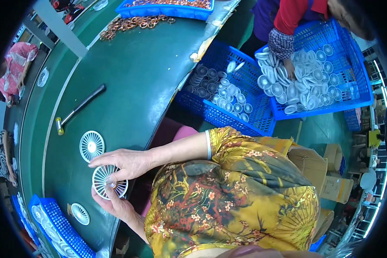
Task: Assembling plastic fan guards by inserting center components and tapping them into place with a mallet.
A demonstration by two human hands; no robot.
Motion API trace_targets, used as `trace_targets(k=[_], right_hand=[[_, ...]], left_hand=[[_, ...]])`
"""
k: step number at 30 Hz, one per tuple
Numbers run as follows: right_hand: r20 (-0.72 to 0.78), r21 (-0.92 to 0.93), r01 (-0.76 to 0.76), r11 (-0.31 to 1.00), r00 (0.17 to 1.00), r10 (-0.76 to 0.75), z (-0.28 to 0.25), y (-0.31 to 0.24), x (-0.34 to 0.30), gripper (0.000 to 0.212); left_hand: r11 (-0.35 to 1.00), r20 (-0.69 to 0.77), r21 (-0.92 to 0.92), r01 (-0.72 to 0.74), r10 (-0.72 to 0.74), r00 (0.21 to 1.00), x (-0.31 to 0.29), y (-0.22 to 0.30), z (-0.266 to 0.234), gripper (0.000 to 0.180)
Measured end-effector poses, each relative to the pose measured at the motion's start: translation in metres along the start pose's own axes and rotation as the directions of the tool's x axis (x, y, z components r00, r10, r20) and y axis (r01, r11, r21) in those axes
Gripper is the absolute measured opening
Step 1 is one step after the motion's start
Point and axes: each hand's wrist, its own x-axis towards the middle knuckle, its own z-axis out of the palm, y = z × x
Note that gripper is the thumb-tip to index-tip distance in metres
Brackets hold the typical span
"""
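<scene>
My right hand (131, 164) reaches over a white round spoked grille (99, 179), its fingers stretched across the upper edge and its thumb near the hub. From below, my left hand (122, 209) grips the same grille, with its thumb on the face by the hub and fingers under the rim. The grille is held near the edge of the green worktable (133, 86). Just beyond my right fingertips lies a second white grille (92, 146). Another grille (80, 214) rests nearer my left hand. A hammer (79, 106) with a dark handle and yellowish head lies farther up the table.
A blue basket (66, 228) of white grilles stands at the lower left. Copper-coloured rings (135, 25) lie beside a blue tray (167, 12). On the right, a co-worker's hand (290, 69) reaches into a blue crate (352, 69) of white discs, next to another crate (249, 124).
</scene>
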Motion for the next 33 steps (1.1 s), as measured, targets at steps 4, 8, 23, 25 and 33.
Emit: trace_targets(k=[4,8,23,25,33], right_hand=[[0.037,0.076,-0.092,0.993,0.995,0.089,0.002,0.0,0.001,0.052],[0.04,0.137,-0.16,0.978,0.987,0.156,-0.006,-0.003,-0.001,0.039],[-0.561,-0.776,-0.503,0.38,0.827,-0.051,-0.186,0.046,0.08,0.051],[-0.634,-0.773,-0.619,0.138,0.753,-0.176,-0.257,0.083,0.081,0.049],[-0.732,-0.682,-0.727,-0.083,0.679,0.058,-0.296,0.092,0.079,0.04]], left_hand=[[0.998,-0.033,0.059,-0.035,0.037,0.999,-0.002,-0.004,-0.004,0.043],[0.94,-0.011,0.32,-0.118,0.128,0.992,-0.005,-0.013,-0.006,0.043],[0.642,-0.165,0.689,-0.337,0.592,0.789,0.041,-0.005,-0.039,0.036],[0.61,-0.122,0.758,-0.232,0.48,0.869,0.053,-0.005,-0.041,0.034],[0.4,0.138,0.844,-0.359,0.484,0.864,0.053,-0.015,-0.043,0.035]])
